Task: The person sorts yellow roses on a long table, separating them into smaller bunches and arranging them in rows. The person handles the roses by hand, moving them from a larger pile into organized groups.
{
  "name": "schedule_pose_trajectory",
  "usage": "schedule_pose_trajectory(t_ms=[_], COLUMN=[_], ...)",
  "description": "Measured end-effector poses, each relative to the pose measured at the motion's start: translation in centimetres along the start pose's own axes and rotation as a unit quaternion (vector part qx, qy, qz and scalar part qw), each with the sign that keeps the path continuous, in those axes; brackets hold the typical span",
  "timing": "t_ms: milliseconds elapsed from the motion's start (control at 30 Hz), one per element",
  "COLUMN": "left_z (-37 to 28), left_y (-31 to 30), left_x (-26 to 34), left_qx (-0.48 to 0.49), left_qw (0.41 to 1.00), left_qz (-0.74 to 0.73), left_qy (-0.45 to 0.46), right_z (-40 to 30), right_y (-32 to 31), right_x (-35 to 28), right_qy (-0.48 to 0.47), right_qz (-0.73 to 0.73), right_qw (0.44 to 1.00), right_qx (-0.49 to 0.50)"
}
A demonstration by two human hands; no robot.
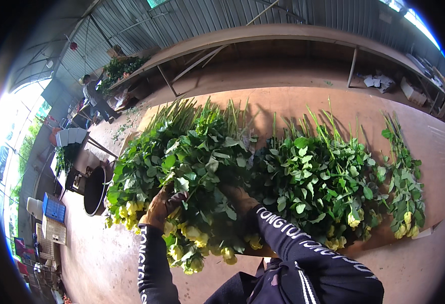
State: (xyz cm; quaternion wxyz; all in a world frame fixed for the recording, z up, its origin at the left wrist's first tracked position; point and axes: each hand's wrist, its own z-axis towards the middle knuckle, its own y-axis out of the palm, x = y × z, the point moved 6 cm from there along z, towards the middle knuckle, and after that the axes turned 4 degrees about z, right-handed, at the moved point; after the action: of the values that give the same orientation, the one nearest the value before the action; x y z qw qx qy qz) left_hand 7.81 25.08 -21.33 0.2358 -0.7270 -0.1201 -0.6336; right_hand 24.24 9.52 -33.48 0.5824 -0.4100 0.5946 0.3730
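A thick bunch of yellow roses (197, 237) lies before me, its blooms hanging past the table's near edge and its leafy stems pointing away. My left hand (161, 205), which looks gloved, grips the bunch from the left side, fingers curled into the leaves just above the blooms. On the other side, my right hand (241, 197) reaches in among the foliage; leaves and shadow hide its fingers, so its grip cannot be made out. More yellow roses (129, 211) lie to the left of my left hand. A wide pile of leafy rose stems (309, 174) spreads to the right of my right arm.
A small separate rose bunch (406, 182) lies at the right of the wooden table (435, 133). A black tub (95, 192) stands left, near a blue crate (54, 206). Beyond runs a long bench (268, 32). A person (93, 95) stands at the far left by greenery.
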Motion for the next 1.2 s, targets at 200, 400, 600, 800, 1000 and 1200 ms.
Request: schedule_pose_trajectory(t_ms=[200,400,600,800,1000,1200], left_z=[-2.6,-2.3,-0.5,0.5,-2.6,-2.2], left_y=[7.7,15.5,21.0,25.3,36.9,37.1], left_x=[7.9,3.6,4.4,-1.0,2.3,-10.0], left_qx=[0.094,0.055,-0.020,-0.135,-0.225,-0.288], left_qw=[0.838,0.670,0.964,0.985,0.966,0.952], left_qz=[0.514,0.731,0.254,-0.035,-0.057,-0.106], left_qy=[0.156,0.119,-0.080,0.103,0.116,0.020], right_z=[-0.5,-4.5,-11.3,-15.4,-18.0,-20.1], right_y=[-2.5,-8.2,-18.5,-22.3,-25.6,-21.6], right_x=[-7.9,-5.0,-2.7,-4.4,4.3,0.3], right_qy=[-0.040,-0.042,-0.084,-0.006,-0.002,-0.163], right_qz=[-0.017,0.133,-0.384,-0.389,-0.646,-0.584], right_qw=[0.989,0.988,0.911,0.918,0.763,0.795], right_qx=[-0.140,0.063,0.122,0.075,-0.001,0.009])
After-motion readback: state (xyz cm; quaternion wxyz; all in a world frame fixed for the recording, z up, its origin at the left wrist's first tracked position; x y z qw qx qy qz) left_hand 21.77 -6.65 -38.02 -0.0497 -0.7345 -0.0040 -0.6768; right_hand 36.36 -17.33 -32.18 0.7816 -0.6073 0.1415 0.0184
